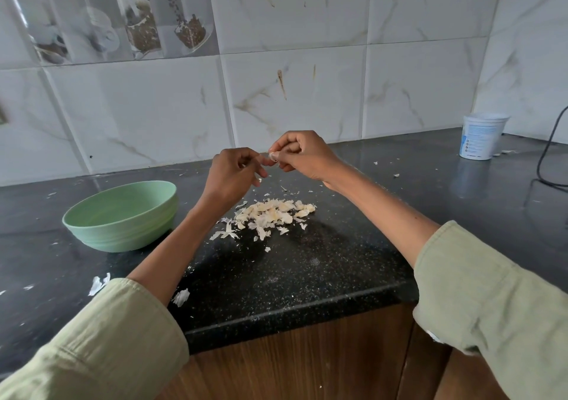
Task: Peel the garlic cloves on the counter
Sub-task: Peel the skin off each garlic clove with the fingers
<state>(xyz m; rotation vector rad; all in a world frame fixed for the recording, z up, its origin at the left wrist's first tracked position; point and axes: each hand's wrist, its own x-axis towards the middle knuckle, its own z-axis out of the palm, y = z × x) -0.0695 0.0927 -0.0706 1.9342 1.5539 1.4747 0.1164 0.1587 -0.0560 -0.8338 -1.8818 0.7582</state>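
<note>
Both hands are raised above the black speckled counter (pixel 307 264). My right hand (pixel 302 155) pinches a small pale garlic clove (pixel 273 155) between thumb and fingers. My left hand (pixel 235 170) is beside it, fingers curled, its fingertips meeting the clove; whether it grips the skin I cannot tell. Below the hands lies a pile of garlic cloves and papery skins (pixel 273 213) on the counter.
A pale green bowl (pixel 121 215) stands to the left of the pile. A white plastic tub (pixel 482 136) sits at the back right by the tiled wall, with a black cable (pixel 550 153) beside it. Loose skin scraps (pixel 98 284) dot the counter near its front edge.
</note>
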